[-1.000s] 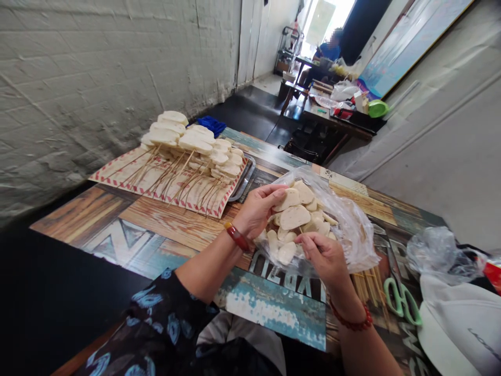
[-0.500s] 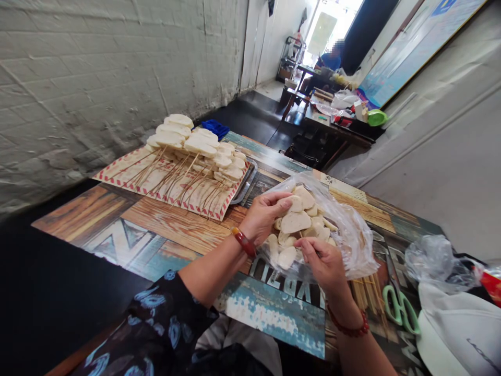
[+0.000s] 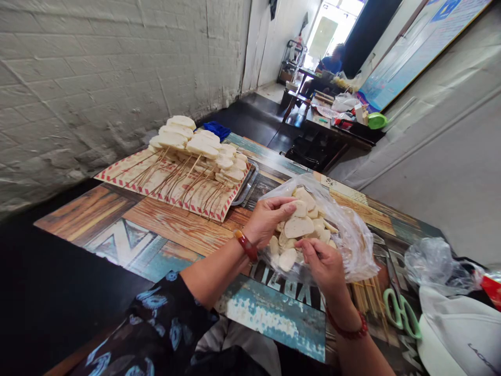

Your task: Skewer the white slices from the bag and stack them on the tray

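Right of frame centre, the left hand (image 3: 268, 220) pinches a pale slice (image 3: 300, 209) just above the right hand (image 3: 325, 263) (closed, on what I cannot tell).

2 hands (image 3: 268, 220), 1 pr scissors (image 3: 398, 296), 1 cap (image 3: 456, 329).

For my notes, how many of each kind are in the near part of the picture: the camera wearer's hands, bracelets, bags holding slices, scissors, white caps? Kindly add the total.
Hands: 2 (left hand, right hand)
Bracelets: 2 (smooth bangle, beaded bracelet)
Bag holding slices: 1
Scissors: 1 pair
White cap: 1
Total: 7
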Demonstrator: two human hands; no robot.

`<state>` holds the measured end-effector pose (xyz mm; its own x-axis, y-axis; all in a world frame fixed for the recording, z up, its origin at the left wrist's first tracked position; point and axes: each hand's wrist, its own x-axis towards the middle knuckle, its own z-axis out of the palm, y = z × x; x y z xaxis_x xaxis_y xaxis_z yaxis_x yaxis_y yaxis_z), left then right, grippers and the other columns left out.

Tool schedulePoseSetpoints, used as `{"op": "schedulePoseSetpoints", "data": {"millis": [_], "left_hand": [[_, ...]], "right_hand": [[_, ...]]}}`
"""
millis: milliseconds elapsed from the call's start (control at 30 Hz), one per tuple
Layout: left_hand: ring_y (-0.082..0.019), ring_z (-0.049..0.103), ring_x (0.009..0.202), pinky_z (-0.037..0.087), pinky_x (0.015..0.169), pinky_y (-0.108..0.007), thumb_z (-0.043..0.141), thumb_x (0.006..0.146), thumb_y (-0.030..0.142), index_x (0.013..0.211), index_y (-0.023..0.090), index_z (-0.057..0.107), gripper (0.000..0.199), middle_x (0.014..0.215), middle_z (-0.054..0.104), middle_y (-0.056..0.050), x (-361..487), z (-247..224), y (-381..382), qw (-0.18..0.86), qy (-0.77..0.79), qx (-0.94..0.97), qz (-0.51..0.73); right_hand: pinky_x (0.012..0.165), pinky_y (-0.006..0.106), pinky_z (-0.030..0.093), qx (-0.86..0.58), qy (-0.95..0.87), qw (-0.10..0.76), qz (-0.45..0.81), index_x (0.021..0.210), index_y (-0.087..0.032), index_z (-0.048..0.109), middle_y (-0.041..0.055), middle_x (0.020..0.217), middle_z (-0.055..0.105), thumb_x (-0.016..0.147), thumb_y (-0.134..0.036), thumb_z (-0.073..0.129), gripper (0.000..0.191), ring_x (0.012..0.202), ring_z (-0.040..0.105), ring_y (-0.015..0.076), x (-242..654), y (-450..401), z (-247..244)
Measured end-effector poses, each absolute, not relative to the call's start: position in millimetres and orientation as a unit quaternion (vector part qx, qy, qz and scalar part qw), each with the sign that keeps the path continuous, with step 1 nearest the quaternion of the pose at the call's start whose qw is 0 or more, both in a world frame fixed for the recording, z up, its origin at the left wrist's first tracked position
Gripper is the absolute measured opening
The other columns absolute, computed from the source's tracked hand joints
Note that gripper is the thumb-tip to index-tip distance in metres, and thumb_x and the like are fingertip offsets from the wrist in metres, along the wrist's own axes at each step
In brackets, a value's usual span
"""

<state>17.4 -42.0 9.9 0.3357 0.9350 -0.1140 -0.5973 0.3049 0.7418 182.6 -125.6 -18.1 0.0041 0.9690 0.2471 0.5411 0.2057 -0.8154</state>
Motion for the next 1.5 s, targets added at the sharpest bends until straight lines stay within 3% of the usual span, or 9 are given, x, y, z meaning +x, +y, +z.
{"op": "schedulePoseSetpoints", "data": {"millis": [367, 800, 1200, 1500], "left_hand": [[-0.013, 0.063, 0.072, 0.048, 0.065, -0.023, 0.089, 0.058, 0.037, 0.088, 0.014, 0.079, 0.038, 0.083, 0.073, -0.005, 20.8, 8.7, -43.1, 0.744, 0.282, 0.318, 0.515], [-0.010, 0.064, 0.069, 0.049, 0.065, -0.021, 0.092, 0.054, 0.032, 0.099, 0.014, 0.072, 0.052, 0.082, 0.073, -0.003, 19.7, 7.6, -40.3, 0.755, 0.273, 0.282, 0.525], [-0.010, 0.061, 0.064, 0.045, 0.059, -0.021, 0.090, 0.056, 0.039, 0.084, 0.012, 0.072, 0.043, 0.076, 0.071, -0.004, 23.6, 7.9, -43.7, 0.741, 0.289, 0.326, 0.512], [-0.011, 0.063, 0.066, 0.049, 0.063, -0.023, 0.092, 0.054, 0.036, 0.087, 0.012, 0.071, 0.046, 0.079, 0.072, -0.004, 20.5, 10.4, -43.4, 0.750, 0.303, 0.314, 0.497]], "right_hand": [[0.051, 0.024, 0.039, -0.577, -0.663, 0.412, 0.239, 0.083, -0.017, 0.075, -0.0015, 0.055, 0.056, 0.095, -0.038, 0.053, 0.033, 0.052, 0.052, 0.0121, 181.0, -124.4, -16.9], [0.055, 0.026, 0.040, -0.585, -0.654, 0.408, 0.254, 0.084, -0.018, 0.076, -0.0004, 0.058, 0.059, 0.095, -0.041, 0.053, 0.034, 0.055, 0.053, 0.0132, 180.6, -124.0, -18.3], [0.053, 0.025, 0.037, -0.572, -0.661, 0.429, 0.228, 0.075, -0.017, 0.072, -0.0018, 0.056, 0.055, 0.095, -0.039, 0.054, 0.035, 0.053, 0.050, 0.0118, 175.3, -122.6, -17.4], [0.053, 0.025, 0.038, -0.589, -0.627, 0.408, 0.305, 0.069, -0.017, 0.068, -0.0010, 0.057, 0.057, 0.093, -0.045, 0.057, 0.038, 0.055, 0.050, 0.0122, 177.3, -120.3, -15.9]]}}
